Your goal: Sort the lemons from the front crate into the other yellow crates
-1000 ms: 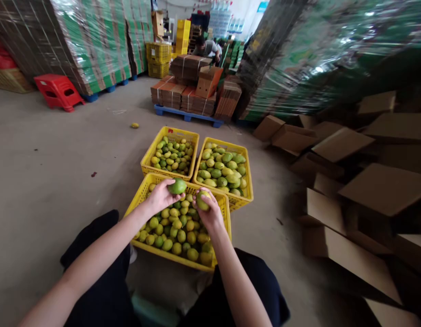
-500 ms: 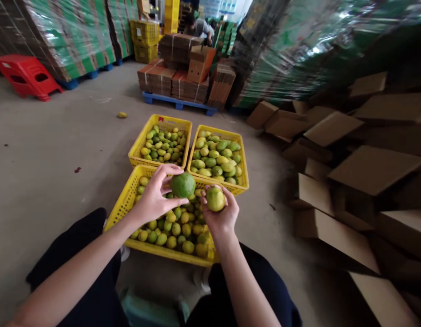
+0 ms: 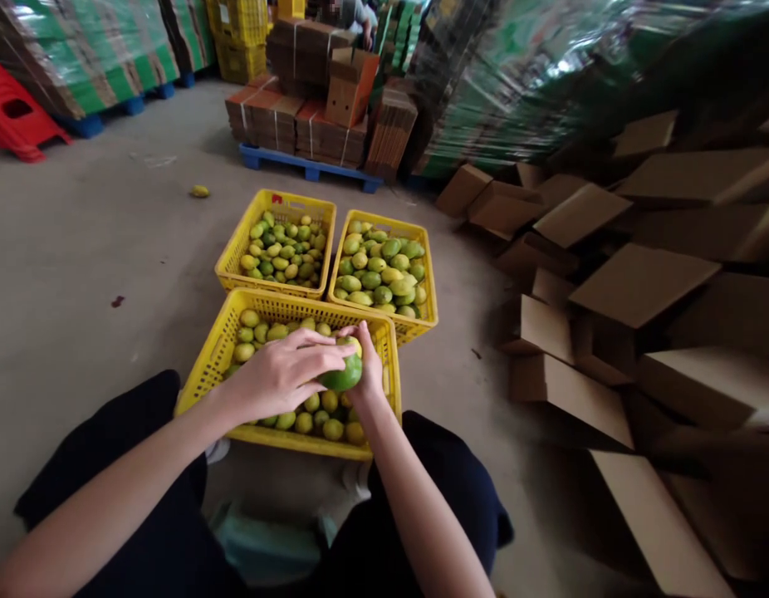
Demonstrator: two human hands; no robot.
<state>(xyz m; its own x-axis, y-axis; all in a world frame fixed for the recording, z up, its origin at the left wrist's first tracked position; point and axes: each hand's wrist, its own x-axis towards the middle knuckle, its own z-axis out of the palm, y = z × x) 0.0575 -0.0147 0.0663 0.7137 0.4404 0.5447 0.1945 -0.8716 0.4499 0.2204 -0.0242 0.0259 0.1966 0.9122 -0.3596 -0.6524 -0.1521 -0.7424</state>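
Over the near yellow crate (image 3: 203, 365), both of my hands are close together. My left hand (image 3: 288, 374) is closed round a large green lemon (image 3: 343, 376), its fingers lying across the top. Against it, a yellow-green lemon (image 3: 355, 343) shows only a small part, cupped in my right hand (image 3: 370, 370); my left fingers cover most of it. Many yellow and green lemons (image 3: 303, 422) lie in the crate below the hands.
Beyond stand two more yellow crates of lemons, a left one (image 3: 226, 270) and a right one (image 3: 433, 307). Open cardboard boxes (image 3: 643, 282) are heaped on the right. Flattened cartons sit on a blue pallet (image 3: 313, 170); a single lemon (image 3: 199, 191) lies on the floor.
My two hands have come together, bringing the green lemon against the yellow-green one. The view has tilted down and swung slightly, so the crates sit further left.
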